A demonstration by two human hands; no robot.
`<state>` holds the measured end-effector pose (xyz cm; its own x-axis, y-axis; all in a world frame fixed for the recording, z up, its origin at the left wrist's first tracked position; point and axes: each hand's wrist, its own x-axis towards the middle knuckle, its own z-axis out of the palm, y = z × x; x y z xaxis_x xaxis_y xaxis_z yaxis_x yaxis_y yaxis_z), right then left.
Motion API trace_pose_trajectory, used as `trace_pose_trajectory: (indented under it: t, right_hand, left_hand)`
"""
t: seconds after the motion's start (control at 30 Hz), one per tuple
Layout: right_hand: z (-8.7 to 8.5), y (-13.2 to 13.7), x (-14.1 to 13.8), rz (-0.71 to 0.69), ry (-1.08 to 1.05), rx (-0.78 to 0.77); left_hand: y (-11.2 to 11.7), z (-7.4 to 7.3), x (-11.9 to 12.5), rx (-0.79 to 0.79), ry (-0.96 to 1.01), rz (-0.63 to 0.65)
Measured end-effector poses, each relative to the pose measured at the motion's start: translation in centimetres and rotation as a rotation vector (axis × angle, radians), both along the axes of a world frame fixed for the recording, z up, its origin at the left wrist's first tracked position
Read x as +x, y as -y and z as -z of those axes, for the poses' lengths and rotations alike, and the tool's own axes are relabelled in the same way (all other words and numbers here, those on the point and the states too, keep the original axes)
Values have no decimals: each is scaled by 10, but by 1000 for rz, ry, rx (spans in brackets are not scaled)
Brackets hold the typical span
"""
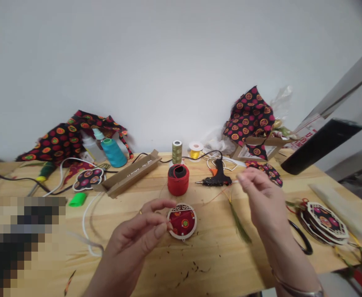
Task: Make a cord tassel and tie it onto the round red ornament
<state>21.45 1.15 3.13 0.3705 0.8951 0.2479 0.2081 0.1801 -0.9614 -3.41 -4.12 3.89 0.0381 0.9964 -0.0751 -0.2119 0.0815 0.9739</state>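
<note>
My left hand is in front of a round ornament with a pale openwork rim and dark red patterned cloth. Its thumb and middle finger come together at the ornament's left edge, with the index finger stretched above. Whether they touch the ornament or hold something fine, I cannot tell. Raised over the table, my right hand pinches thumb and forefinger; whatever is between them is too thin to make out. Just left of it lie a green tassel and a red thread. Beyond these rests a black glue gun.
A red thread cone stands mid-table, a green spool and yellow spool behind it. At left are a cardboard tray and teal cone. Stacked ornaments and a black tube occupy the right.
</note>
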Motion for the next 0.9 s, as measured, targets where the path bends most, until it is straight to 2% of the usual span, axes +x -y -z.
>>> trace_pose_trajectory:
  t: [0.07, 0.17, 0.27, 0.33, 0.43, 0.53, 0.63, 0.73, 0.9]
  right_hand:
    - [3, 3, -8, -71, 89, -66]
    - [2, 10, -25, -369, 223, -199]
    - [-5, 19, -36, -693, 360, -237]
    - [-13, 22, -38, -774, 462, -234]
    - [-28, 17, -39, -678, 536, -261]
    - [-42, 5, -46, -574, 380, -200]
    - [-52, -5, -56, -623, 268, -51]
    - [-58, -8, -61, -649, 323, 38]
    - [-62, -8, -47, -455, 428, 36]
  left_hand:
    - [-7, -7, 3, 2, 82, -31]
    - [-18, -16, 9, 28, 195, -28]
    - [-29, -21, 14, 61, 260, -23]
    - [-33, -23, 17, 51, 268, -3]
    - [-38, -25, 22, 16, 269, 42]
    - [-40, -26, 24, -4, 269, 77]
    - [-41, -26, 25, 2, 247, 105]
    - [-42, -27, 24, 17, 228, 111]
    - [-46, -31, 22, 43, 305, 41]
